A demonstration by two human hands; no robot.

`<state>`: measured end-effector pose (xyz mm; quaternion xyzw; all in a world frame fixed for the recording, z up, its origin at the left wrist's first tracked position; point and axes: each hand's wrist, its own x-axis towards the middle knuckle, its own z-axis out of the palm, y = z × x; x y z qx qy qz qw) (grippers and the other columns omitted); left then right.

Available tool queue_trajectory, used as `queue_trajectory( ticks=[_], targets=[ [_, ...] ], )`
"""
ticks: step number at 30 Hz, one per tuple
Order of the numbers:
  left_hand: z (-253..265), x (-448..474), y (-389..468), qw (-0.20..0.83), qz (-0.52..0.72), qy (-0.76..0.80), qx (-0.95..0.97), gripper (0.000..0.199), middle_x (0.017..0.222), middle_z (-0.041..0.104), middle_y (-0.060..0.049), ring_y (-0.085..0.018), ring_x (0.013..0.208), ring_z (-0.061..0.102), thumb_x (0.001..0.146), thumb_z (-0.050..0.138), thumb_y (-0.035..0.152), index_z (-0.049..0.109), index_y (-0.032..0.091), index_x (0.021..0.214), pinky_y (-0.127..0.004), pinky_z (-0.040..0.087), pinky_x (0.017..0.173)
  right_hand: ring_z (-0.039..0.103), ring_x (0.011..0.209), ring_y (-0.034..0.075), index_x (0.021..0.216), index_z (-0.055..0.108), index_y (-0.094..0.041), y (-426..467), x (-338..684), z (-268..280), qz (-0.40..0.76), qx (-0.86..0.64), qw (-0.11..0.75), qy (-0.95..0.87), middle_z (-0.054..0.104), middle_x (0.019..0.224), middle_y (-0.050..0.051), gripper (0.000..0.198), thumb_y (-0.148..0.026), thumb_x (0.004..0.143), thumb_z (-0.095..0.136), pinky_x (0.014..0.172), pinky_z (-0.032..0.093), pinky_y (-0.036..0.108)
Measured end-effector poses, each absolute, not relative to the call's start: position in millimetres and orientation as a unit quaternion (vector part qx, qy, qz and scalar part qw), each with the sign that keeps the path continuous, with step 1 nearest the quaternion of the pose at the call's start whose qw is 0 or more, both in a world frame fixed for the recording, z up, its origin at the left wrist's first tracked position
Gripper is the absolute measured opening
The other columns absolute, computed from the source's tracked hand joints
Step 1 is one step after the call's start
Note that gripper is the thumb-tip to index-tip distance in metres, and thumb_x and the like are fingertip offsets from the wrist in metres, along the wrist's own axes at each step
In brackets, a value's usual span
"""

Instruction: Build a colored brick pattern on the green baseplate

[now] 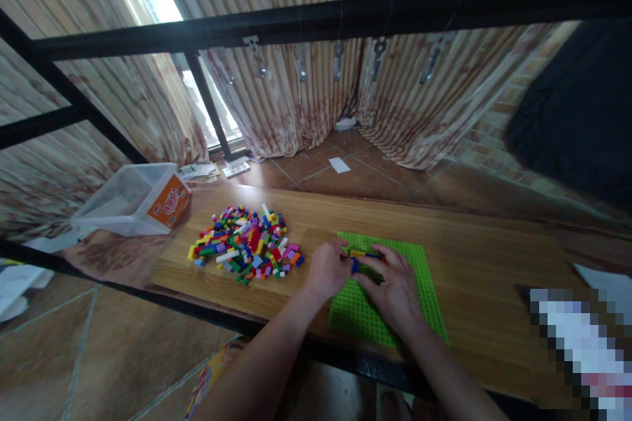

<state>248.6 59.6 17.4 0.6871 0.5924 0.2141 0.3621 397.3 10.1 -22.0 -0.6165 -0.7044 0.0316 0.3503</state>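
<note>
A green studded baseplate (365,316) lies on the wooden tabletop in front of me. On its upper part sits a short row of toy bricks (363,253), yellow and dark ones among them, partly covered by my fingers. My left hand (326,271) is curled at the plate's left edge, its fingertips against a small blue toy brick (354,266). From the other side my right hand (395,284) reaches over the plate. Its thumb and index finger close toward the same blue brick, while its other fingers arch over the row. The exact contact between fingertips and bricks is partly hidden.
Left of the plate, a loose pile of coloured toy bricks (251,243) spreads over the wooden table (306,207). A clear plastic bin (123,200) with an orange label stands beyond the left end. A black metal rail (296,16) crosses in front of the curtains.
</note>
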Motion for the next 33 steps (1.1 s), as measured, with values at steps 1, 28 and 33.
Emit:
queue_trajectory(
  ticks=[1, 28, 33],
  targets=[
    [17.6, 249.1, 59.7, 0.361, 0.212, 0.595, 0.686, 0.040, 0.092, 0.073, -0.006, -0.017, 0.084, 0.068, 0.075, 0.057, 0.010, 0.062, 0.014, 0.114, -0.026, 0.051, 0.076, 0.053, 0.105, 0.028, 0.097, 0.075, -0.031, 10.2, 397.2, -22.5, 0.034, -0.613, 0.355, -0.705, 0.060, 0.120, 0.007, 0.022, -0.037, 0.076, 0.071, 0.089, 0.043, 0.049],
    [19.8, 252.3, 65.6, 0.334, 0.167, 0.618, 0.692, 0.031, 0.082, 0.072, -0.005, -0.018, 0.075, 0.065, 0.073, 0.055, 0.013, 0.068, 0.018, 0.100, -0.026, 0.046, 0.065, 0.052, 0.109, 0.028, 0.094, 0.076, -0.034, 12.3, 395.1, -25.1, 0.095, -0.614, 0.361, -0.695, 0.064, 0.116, 0.005, 0.018, -0.039, 0.080, 0.066, 0.094, 0.040, 0.050],
    [19.0, 250.8, 66.7, 0.332, 0.174, 0.606, 0.701, 0.033, 0.082, 0.072, -0.005, -0.017, 0.075, 0.065, 0.073, 0.056, 0.013, 0.068, 0.017, 0.103, -0.025, 0.046, 0.065, 0.052, 0.112, 0.027, 0.095, 0.076, -0.033, 11.3, 394.6, -22.1, 0.115, -0.610, 0.384, -0.684, 0.064, 0.119, 0.006, 0.018, -0.036, 0.079, 0.068, 0.097, 0.039, 0.051]
  ],
)
